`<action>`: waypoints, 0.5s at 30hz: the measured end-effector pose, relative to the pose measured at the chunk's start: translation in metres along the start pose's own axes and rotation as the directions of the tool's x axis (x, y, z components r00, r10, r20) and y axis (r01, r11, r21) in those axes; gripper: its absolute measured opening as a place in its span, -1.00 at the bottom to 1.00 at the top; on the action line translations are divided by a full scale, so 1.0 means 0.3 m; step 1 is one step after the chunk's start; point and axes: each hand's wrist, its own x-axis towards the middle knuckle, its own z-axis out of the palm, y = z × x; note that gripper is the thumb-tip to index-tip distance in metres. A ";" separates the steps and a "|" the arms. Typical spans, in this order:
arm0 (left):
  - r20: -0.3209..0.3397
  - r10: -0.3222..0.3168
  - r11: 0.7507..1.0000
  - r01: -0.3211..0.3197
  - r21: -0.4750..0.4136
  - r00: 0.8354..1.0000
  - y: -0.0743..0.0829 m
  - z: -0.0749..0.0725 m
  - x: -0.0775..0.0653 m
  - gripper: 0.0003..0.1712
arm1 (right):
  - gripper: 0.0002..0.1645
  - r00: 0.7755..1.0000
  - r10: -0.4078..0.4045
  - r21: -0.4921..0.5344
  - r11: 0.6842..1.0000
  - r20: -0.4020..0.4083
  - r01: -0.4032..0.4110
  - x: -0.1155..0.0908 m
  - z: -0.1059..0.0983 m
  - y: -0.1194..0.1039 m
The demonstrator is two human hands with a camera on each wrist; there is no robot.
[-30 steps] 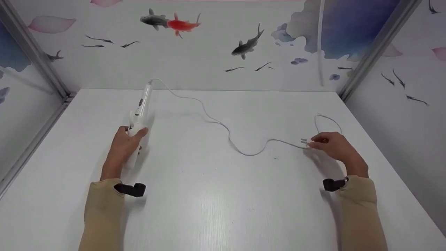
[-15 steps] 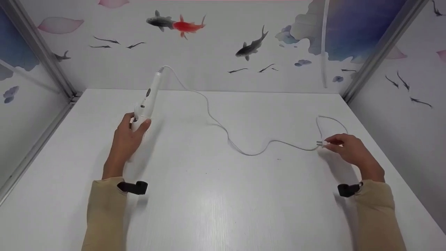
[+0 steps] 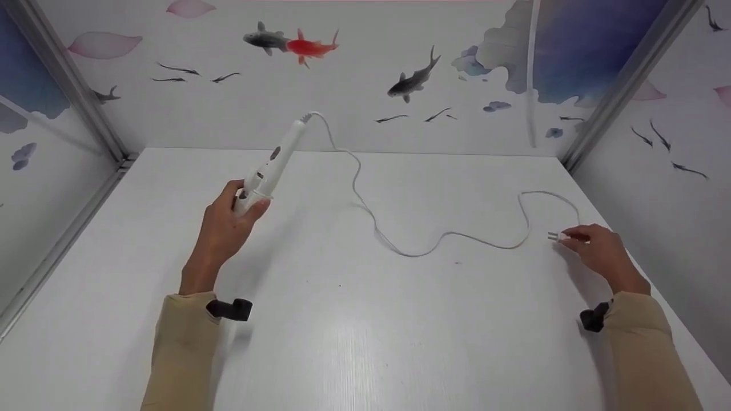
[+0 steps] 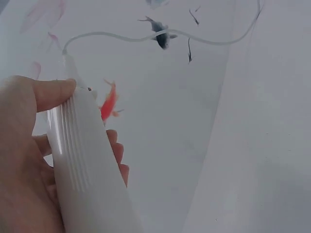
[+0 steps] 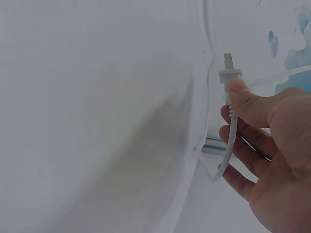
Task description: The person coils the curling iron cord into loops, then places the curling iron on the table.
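Note:
My left hand (image 3: 225,231) grips a white hair iron (image 3: 277,162) round its lower body, thumb on one side and fingers on the other. The iron tilts with its cord end up and to the right; dark buttons show on its handle. In the left wrist view the thumb lies over its ribbed white casing (image 4: 77,141), with fingertips showing on the far side. My right hand (image 3: 605,251) pinches a white two-pin plug (image 5: 230,77) between thumb and fingers, its pins pointing left in the head view. A thin white cord (image 3: 374,222) links iron and plug.
The cord lies in loose curves over the white table (image 3: 365,331). Behind it stands a white wall (image 3: 342,108) printed with fish, and side panels with metal posts (image 3: 622,91) flank the table. Each wrist carries a small black camera (image 3: 231,309).
The left hand has lifted the hair iron and swung its cord end to the right. The right hand has drawn the plug rightward, opening the cord's loop beside it.

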 end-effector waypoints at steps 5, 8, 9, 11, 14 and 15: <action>-0.052 0.066 0.996 -0.063 0.065 0.996 0.034 0.029 -0.004 -0.27 | -0.44 0.999 0.036 -0.003 0.999 -0.009 -0.036 0.002 -0.012 0.039; -0.073 0.116 0.990 -0.109 0.094 0.991 0.055 0.040 -0.010 -0.29 | -0.40 0.997 0.071 0.014 0.997 0.009 -0.072 0.006 -0.019 0.046; -0.081 0.137 0.986 -0.128 0.106 0.987 0.063 0.044 -0.014 -0.30 | -0.39 0.996 0.085 0.016 0.996 0.020 -0.085 0.007 -0.020 0.050; -0.096 0.187 0.976 -0.174 0.130 0.978 0.078 0.056 -0.023 -0.33 | -0.37 0.992 0.113 0.017 0.993 0.050 -0.114 0.007 -0.019 0.057; -0.117 0.290 0.948 -0.268 0.173 0.950 0.104 0.078 -0.038 -0.39 | -0.36 0.986 0.146 0.013 0.989 0.084 -0.147 0.007 -0.018 0.072; -0.121 0.328 0.934 -0.303 0.189 0.937 0.113 0.086 -0.043 -0.41 | -0.36 0.984 0.151 0.011 0.988 0.090 -0.153 0.007 -0.018 0.076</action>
